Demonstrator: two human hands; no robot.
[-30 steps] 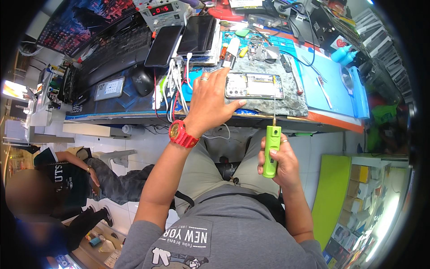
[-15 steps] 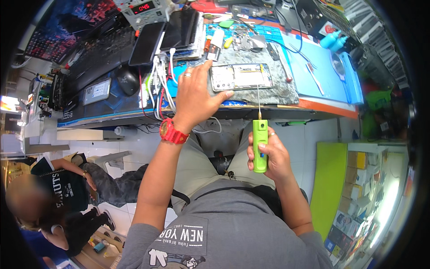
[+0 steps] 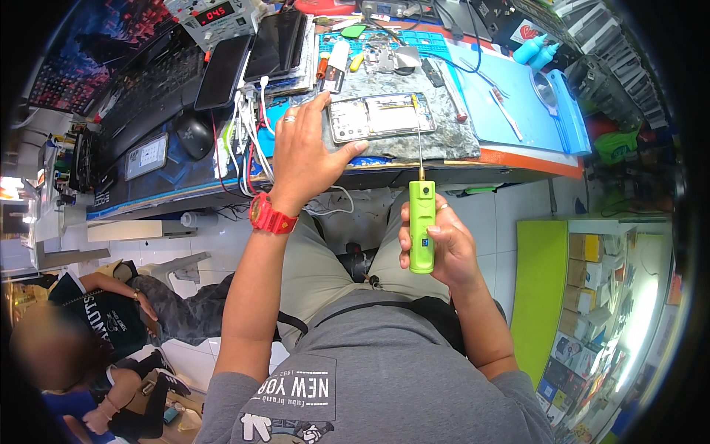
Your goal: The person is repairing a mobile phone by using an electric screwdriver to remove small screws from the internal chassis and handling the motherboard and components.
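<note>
An opened phone point(image 3: 381, 117) lies on a grey, worn mat, its inner parts and a yellow strip near the right end exposed. My left hand point(image 3: 307, 152) spans its left end, thumb at the near edge and fingers by the far left corner, steadying it. In my right hand point(image 3: 451, 244) is a lime-green handheld electric tool point(image 3: 422, 226) with a small blue display and a long thin metal shaft. It is held upright in front of the bench, and the shaft reaches the phone's right part. Whether the tip touches the phone, I cannot tell.
White cables point(image 3: 248, 137), a mouse point(image 3: 194, 135) and phones point(image 3: 222, 72) crowd the left. Beyond the mat point(image 3: 451, 137) lie small tools and parts. A toothbrush point(image 3: 506, 115) rests on a blue mat point(image 3: 473, 74) at right. Another person point(image 3: 111, 311) sits at lower left.
The whole scene has shifted a little left and up in the picture. My right thumb has slid off to the side of the tool's display. My left hand stays on the phone.
</note>
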